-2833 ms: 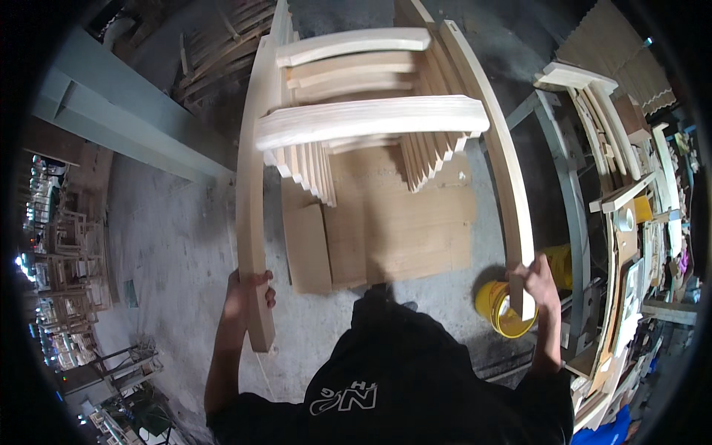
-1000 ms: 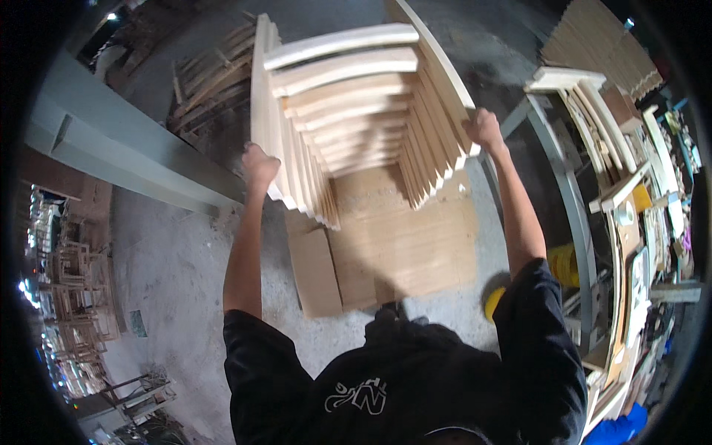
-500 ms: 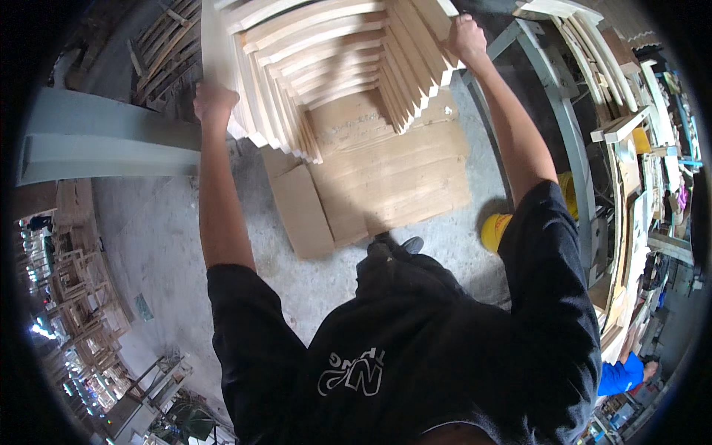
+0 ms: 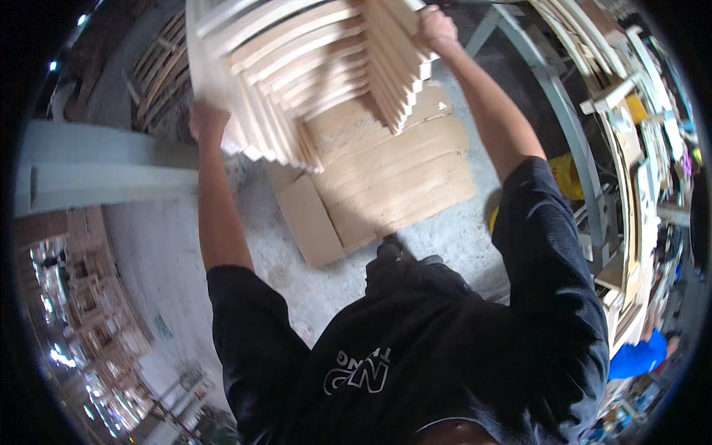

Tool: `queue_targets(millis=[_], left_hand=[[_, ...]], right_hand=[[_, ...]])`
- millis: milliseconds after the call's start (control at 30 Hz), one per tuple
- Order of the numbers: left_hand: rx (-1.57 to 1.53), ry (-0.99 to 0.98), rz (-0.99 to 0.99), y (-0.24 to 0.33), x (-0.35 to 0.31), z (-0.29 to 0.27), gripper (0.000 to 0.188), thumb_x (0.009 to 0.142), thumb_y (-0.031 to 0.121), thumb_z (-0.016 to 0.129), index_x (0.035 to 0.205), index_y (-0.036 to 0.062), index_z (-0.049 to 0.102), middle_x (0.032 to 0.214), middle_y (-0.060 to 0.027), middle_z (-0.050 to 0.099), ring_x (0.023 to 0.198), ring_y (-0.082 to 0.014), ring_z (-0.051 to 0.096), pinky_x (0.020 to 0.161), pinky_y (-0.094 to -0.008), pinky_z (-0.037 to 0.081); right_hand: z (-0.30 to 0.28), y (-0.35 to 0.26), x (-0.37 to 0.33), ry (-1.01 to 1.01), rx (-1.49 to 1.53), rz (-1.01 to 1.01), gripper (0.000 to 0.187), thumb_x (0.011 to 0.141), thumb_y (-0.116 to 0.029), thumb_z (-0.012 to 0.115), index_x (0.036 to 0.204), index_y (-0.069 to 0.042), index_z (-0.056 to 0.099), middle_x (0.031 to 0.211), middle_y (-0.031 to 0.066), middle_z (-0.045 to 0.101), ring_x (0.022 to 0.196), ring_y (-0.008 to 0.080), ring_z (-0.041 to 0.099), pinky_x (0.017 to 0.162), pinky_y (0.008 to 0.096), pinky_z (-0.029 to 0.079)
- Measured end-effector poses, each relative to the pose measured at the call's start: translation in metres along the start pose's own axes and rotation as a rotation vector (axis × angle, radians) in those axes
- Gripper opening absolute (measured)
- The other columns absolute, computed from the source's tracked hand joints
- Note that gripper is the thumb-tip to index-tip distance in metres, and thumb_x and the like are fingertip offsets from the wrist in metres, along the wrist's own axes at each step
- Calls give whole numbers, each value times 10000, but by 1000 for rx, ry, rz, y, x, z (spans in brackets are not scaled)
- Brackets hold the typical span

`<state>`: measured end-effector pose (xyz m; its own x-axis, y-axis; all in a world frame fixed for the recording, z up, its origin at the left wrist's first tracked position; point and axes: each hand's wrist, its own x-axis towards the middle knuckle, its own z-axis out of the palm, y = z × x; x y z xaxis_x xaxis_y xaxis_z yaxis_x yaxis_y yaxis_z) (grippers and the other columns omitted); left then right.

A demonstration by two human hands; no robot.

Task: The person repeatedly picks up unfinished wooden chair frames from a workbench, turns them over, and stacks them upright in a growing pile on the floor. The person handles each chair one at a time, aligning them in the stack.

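A tall stack of nested pale wooden frames (image 4: 304, 55), with curved slats and straight side legs, rises in front of me. My left hand (image 4: 209, 121) is closed round the left side of the uppermost frame (image 4: 199, 63), somewhat blurred. My right hand (image 4: 436, 30) grips the same frame's right side, near its end. Both arms are stretched out, wide apart. Below the stack, flattened cardboard (image 4: 400, 182) covers part of the concrete floor. The far end of the stack runs out of the picture.
A grey metal beam (image 4: 111, 167) juts in at the left. Wooden slatted pieces (image 4: 162, 70) lie beyond it. On the right are a grey metal leg (image 4: 552, 96), a yellow bucket (image 4: 565, 178) and racks of boards (image 4: 630, 185). A person in blue (image 4: 639, 356) is at the lower right.
The view has turned slightly. My right hand and the top frame have shifted a little left relative to the cardboard. Both hands keep their hold.
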<state>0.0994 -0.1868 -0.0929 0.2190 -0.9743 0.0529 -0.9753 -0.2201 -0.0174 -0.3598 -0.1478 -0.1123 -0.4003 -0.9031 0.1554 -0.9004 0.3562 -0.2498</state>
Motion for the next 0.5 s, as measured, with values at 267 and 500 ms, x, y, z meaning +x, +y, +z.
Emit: queue_targets(millis=[267,500], left_hand=[[37,269,-102,62,-78,-15,667,710,269,772,1252,-19,511,1214,-233,549,1189,-346,535,976,-446,463],[-351,104,764,230,-320,67,624,745,230,738,1264,-26,508,1260,-248,529,1218,-394,482,1036,-545,339]], right_hand=[[-38,96,-136,-23,247,-100,624,802,-223,723,1224,63,363,917,309,632,876,475,641,782,512,534],[0,254,-426,-135,549,145,200,754,-140,654,691,35,581,672,247,609,668,427,625,602,471,512]])
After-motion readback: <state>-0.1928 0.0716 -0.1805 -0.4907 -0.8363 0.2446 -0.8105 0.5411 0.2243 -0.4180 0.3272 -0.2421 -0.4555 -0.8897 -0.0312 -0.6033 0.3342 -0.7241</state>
